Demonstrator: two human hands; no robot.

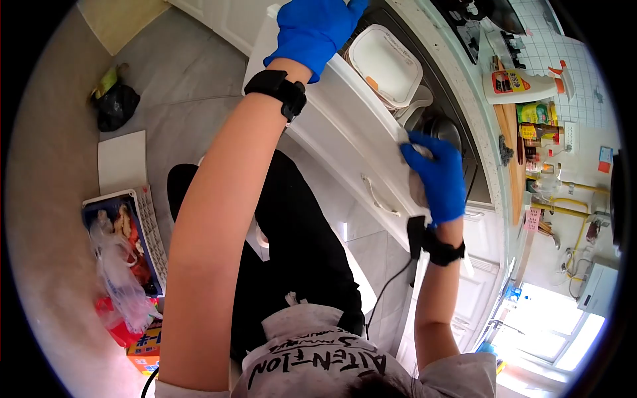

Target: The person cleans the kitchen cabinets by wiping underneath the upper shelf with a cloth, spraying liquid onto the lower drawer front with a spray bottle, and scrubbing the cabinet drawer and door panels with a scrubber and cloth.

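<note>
My left hand [315, 30], in a blue glove, holds the far end of an open white drawer [345, 106]; the frame's top edge cuts off some fingers. My right hand [438, 176], gloved too, is at the drawer's near part, with its thumb and a finger at the top edge. Under it a greyish cloth [417, 190] is pressed against the drawer front, partly hidden by the palm. Inside the drawer lie stacked white rectangular dishes [386, 63], a pale spoon [417, 105] and a dark round pan or bowl [441, 129].
The countertop [474, 93] carries a spray bottle [521, 86], seasoning packs [537, 123] and a wooden board [511, 159]. A stove [474, 26] is at the upper right. On the floor at left are a black bag [118, 106] and a basket [159, 252] of packages.
</note>
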